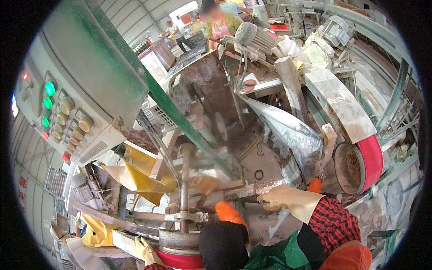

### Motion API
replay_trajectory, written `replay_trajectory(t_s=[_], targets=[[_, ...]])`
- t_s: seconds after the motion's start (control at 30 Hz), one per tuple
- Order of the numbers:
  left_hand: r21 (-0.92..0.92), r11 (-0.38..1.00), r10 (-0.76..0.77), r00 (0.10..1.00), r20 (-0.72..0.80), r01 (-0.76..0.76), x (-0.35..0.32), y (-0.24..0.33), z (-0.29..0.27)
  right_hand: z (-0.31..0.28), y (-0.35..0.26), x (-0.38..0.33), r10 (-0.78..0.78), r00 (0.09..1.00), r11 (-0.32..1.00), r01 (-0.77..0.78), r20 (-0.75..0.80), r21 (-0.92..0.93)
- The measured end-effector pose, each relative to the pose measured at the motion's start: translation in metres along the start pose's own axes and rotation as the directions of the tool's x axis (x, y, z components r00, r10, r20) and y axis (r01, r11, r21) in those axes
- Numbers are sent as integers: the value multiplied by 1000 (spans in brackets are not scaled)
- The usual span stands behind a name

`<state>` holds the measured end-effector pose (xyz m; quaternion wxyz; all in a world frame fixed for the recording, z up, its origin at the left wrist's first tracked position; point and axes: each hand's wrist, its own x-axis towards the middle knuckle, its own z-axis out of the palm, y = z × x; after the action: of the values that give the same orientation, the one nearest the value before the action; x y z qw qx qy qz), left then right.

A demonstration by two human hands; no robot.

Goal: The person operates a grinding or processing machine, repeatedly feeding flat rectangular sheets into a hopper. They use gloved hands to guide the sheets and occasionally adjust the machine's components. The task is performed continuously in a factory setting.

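Note:
My left hand (145, 252), in a cream rubber glove, is at the lower left. Its fingers are stretched out along a pale guard beside a red belt (180, 260) that runs round a wheel. My right hand (281, 200), in a like glove with a red-and-black checked sleeve, reaches forward at the lower middle. Its fingers are bent closed near the end of a dusty bar (240, 192); what they grip is too small to make out. A metal post (185, 180) rises above the wheel between my hands.
A control box (96, 72) with lit green buttons hangs at the upper left, beside a green beam (180, 121). Another red belt (371, 163) on a wheel stands at the right. Bent yellow sheeting (144, 175) lies left of the post. Several people are farther off.

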<state>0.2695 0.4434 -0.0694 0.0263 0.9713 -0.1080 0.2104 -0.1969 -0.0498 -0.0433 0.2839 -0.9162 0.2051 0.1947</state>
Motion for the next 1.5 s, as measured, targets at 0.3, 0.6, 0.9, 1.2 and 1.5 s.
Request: replay_trajectory(t_s=[0.3, 0.6, 0.9, 1.2, 1.5], targets=[[8, 998, -69, 994, 85, 69, -6, 23, -20, 37, 32, 20, 33, 998, 901, -8, -50, 435], [72, 994, -84, 991, 102, 76, -9, 11, -23, 25, 22, 24, 26, 992, 999, -23, -122, 27], [55, 993, -110, 972, 210, 101, -22, 45, -50, 8, 11, 14, 103, 994, 995, -104, 25, 14], [23, 997, -69, 992, 106, 67, -24, 24, -17, 23, 22, 22, 61, 997, 998, -60, -56, 8], [17, 994, -113, 979, 167, 112, -30, 35, -29, 6, 7, 13, 118, 993, 993, -117, 25, -15]])
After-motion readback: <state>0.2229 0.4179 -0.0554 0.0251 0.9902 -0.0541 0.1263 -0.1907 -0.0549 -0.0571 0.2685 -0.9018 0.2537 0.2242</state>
